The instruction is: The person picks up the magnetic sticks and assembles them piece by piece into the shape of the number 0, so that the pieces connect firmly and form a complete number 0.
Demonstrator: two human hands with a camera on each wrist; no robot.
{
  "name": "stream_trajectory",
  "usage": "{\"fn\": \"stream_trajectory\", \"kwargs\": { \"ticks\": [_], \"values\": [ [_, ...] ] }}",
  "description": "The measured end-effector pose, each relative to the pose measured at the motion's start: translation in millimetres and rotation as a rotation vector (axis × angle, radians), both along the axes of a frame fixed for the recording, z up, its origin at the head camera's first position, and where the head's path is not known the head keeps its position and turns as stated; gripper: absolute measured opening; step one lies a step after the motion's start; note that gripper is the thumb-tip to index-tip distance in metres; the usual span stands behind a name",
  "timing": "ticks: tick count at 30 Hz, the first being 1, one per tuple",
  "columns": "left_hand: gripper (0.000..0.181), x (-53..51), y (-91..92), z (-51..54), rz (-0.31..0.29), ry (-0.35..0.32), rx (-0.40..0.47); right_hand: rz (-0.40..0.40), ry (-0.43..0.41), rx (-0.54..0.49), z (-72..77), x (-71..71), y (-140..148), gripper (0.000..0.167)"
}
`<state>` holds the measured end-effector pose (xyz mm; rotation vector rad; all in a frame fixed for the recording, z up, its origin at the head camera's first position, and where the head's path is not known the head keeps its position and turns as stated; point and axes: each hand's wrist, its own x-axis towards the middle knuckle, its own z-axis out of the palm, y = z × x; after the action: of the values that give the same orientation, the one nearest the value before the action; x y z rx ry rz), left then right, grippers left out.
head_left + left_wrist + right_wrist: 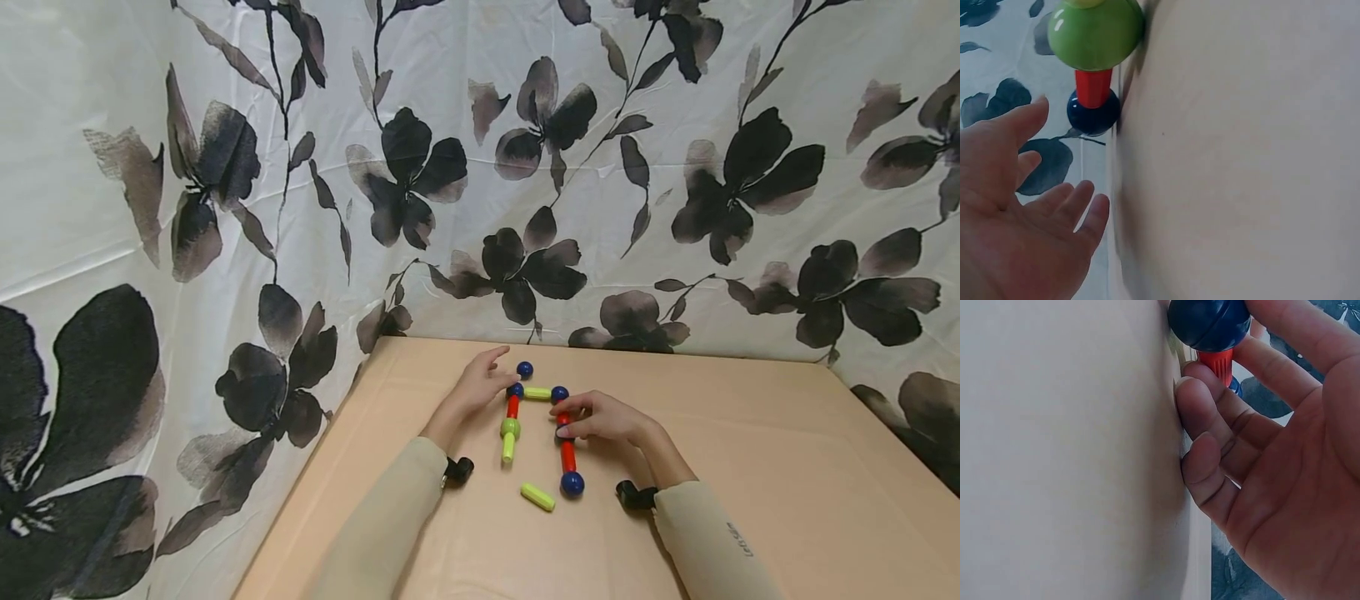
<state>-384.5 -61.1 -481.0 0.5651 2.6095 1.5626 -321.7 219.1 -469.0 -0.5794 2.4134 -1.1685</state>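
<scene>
Toy rods and balls are joined into a three-sided frame on the table. Its left side runs from a blue ball (515,389) through a red rod (513,407) and green ball (510,428) to a yellow-green rod (508,450). My left hand (480,385) is beside that blue corner, fingers extended, holding nothing; the left wrist view shows its thumb apart from the ball. On the right side, my right hand (603,417) pinches the middle blue ball (1210,322) between thumb and fingers. Red rods join this ball to the blue corner ball (559,394) and blue end ball (572,484).
A loose blue ball (525,369) lies beyond the frame, near the table's back edge. One yellow-green rod (537,497) lies separately in front. Another yellow-green rod (537,393) forms the frame's far side. Behind the table (750,467) hangs a floral curtain (637,208).
</scene>
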Motion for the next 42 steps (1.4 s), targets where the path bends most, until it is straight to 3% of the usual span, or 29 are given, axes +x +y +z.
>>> {"fn": "stream_trajectory", "kwargs": {
  "ticks": [5, 9, 14, 18, 22, 26, 33, 42],
  "values": [
    [0.064, -7.1, 9.4, -2.5, -0.069, 0.021, -0.073, -0.003, -0.003, -0.001, -1.2, -1.4, 0.4, 0.040],
    [0.063, -8.7, 18.1, -1.4, -0.080, 0.034, -0.141, -0.006, -0.004, -0.007, -2.0, -1.5, 0.6, 0.040],
    [0.068, -7.1, 29.3, 3.2, -0.094, 0.062, -0.331, -0.008, 0.000, -0.013, -2.7, -0.8, 0.2, 0.040],
    [0.069, -10.4, 37.8, -0.5, -0.096, 0.089, -0.450, -0.014, 0.005, -0.012, -2.9, -0.9, 0.3, 0.040],
    [0.063, -12.8, 43.3, -3.1, -0.095, 0.093, -0.481, -0.010, 0.004, -0.018, -2.5, -0.6, 0.0, 0.040],
    [0.056, -7.8, 46.2, 1.5, -0.099, 0.092, -0.529, -0.007, 0.003, -0.023, -2.0, -0.2, -0.4, 0.039],
    [0.039, 2.5, 44.7, 10.1, -0.107, 0.159, -0.491, -0.008, 0.012, -0.019, -2.4, -0.1, -0.7, 0.039],
    [0.027, 3.6, 43.7, 11.0, -0.104, 0.153, -0.397, -0.001, 0.025, -0.016, -3.1, 0.1, -0.8, 0.038]
  ]
}}
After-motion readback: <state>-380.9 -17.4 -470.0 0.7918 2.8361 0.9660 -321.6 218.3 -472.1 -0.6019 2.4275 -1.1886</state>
